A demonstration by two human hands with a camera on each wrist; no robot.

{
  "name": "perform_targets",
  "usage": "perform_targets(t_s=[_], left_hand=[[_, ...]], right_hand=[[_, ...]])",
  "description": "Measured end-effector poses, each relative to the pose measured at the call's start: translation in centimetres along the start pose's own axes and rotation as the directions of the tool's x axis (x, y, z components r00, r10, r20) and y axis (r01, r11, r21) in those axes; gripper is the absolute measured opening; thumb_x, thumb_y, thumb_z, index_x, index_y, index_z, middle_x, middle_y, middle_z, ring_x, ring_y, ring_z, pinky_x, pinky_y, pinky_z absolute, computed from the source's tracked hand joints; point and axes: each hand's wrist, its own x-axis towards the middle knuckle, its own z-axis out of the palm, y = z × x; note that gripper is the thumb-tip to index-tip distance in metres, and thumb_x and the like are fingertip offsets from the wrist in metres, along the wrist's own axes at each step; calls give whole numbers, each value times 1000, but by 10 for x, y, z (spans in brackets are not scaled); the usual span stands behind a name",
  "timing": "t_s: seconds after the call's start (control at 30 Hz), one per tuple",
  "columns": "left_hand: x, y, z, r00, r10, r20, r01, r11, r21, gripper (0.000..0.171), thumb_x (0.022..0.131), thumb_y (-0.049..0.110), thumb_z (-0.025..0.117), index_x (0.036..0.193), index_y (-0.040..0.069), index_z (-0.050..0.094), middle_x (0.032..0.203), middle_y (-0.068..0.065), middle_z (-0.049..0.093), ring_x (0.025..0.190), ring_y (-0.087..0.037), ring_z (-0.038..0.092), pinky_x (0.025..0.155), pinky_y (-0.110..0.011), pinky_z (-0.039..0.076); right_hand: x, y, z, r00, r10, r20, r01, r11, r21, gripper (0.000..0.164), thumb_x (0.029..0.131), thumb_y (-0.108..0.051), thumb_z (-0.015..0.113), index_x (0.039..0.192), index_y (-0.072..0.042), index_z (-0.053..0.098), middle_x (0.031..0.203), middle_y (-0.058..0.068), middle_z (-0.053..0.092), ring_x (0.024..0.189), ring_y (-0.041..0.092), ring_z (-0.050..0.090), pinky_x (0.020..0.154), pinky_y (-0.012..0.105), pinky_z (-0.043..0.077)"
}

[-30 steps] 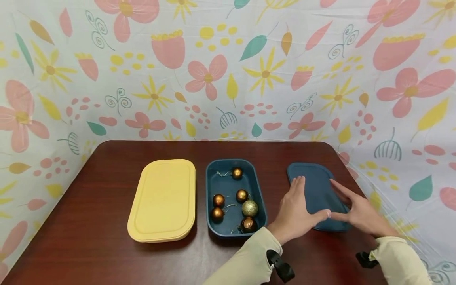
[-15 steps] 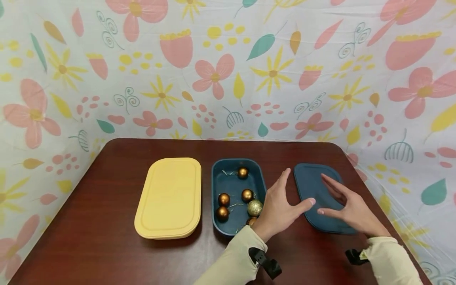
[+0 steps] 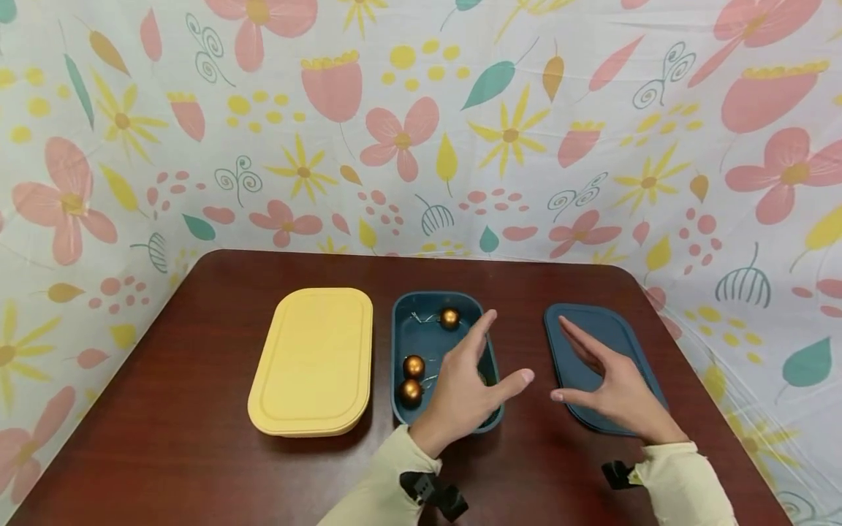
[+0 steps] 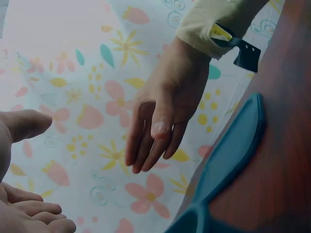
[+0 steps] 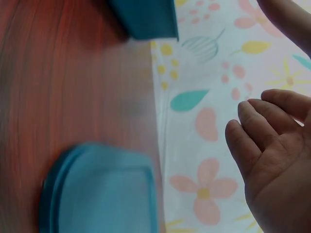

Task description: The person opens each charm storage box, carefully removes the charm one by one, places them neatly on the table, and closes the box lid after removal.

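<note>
My left hand (image 3: pixel 463 387) hovers over the right side of a blue box (image 3: pixel 430 299), fingers extended and thumb spread, holding nothing. Inside the box I can see brown-gold ornament balls (image 3: pixel 411 393), and a smaller one (image 3: pixel 450 318) near the far end; my hand hides the box's right part. The right hand (image 3: pixel 612 387) is held above the left edge of a flat blue lid (image 3: pixel 625 351), its thumb apart from its extended fingers and nothing between them. In the right wrist view the lid (image 5: pixel 107 194) lies below that hand's palm (image 5: pixel 279 141).
A yellow box with its lid on (image 3: pixel 312 358) stands left of the blue box. All of these rest on a dark red-brown table (image 3: pixel 164 394). Behind the table hangs a floral cloth (image 3: pixel 395 146).
Both hands have moved left: the left one from beside the lid to over the blue box, the right one across the lid. The thumbs, close together a second ago, are now apart.
</note>
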Motion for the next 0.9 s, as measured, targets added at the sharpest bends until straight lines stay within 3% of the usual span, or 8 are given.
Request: perform_targets(t_s=[0.23,0.37,0.57,0.9], left_hand=[[-18,1,-39,998,25,-63,-29,998,-55,85,91,34,75,158,37,23,165,7,30,152,-19,34,116,-45,43],[-25,1,-54,995,36,-91,-41,998,-54,88,89,29,77,159,35,24,163,6,33,152,-17,33,114,-44,45],[-35,-2,-74,992,44,-115,-49,998,-42,90,87,22,79,159,32,25,163,6,35,151,-11,35,113,-43,46],[-56,-17,-104,971,78,-225,-82,997,-6,84,84,17,81,154,29,37,156,2,45,142,-23,49,104,-44,53]], right_hand=[[8,-19,17,999,-50,-9,51,997,49,106,74,-26,90,159,-33,26,163,4,36,133,-22,33,100,-4,32],[9,-27,25,998,-68,-9,69,995,76,106,74,-26,90,159,-35,27,163,-2,37,137,-18,35,103,-1,34],[14,-43,34,991,-132,-7,132,982,134,108,72,-22,91,159,-30,28,160,-2,42,141,-11,39,106,3,37],[25,-70,58,975,-210,-67,219,956,196,103,73,-17,91,158,-26,32,151,6,53,133,7,55,101,17,50]])
